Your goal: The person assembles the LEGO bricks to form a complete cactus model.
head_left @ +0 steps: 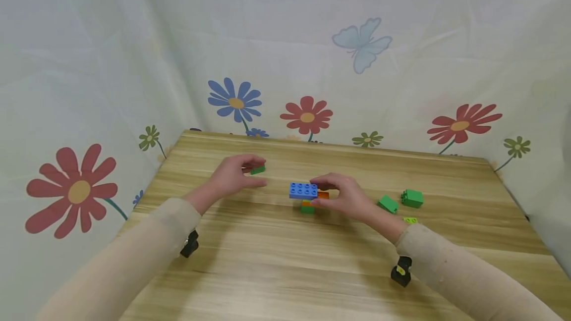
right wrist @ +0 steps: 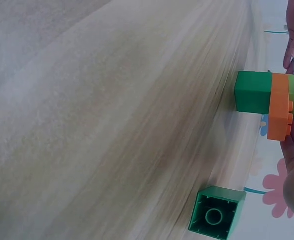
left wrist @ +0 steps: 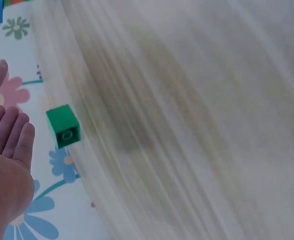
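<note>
Floral backdrop (head_left: 276, 43) behind, wood worktop (head_left: 285, 271) in front. R sleeve (head_left: 450, 261) & L sleeve (head_left: 134, 256) reach in over it. R hand (head_left: 345, 195) has the stack, fingers pinched on it by the blue brick (head_left: 304, 190); L hand (head_left: 229, 178) holds nothing I can see, fingers wide, thumb well off the rest. Stack's approx. mid-worktop: blue on top, then lime layer (right wrist: 292, 85), orange brick (head_left: 323, 195) jutting out R, green base (head_left: 308, 210); can't tell if it touches the wood. Looks like mid-build; next move prob. calls for L fingers to narrow, on the stack or the green block (left wrist: 63, 120) near them, partly hidden by that hand from above. Past R wrist, 2 more green blocks (head_left: 388, 204) (head_left: 412, 198), v. close together. Smallest showing: lime piece (head_left: 410, 220), partly behind R sleeve, so that arm's in the way.
</note>
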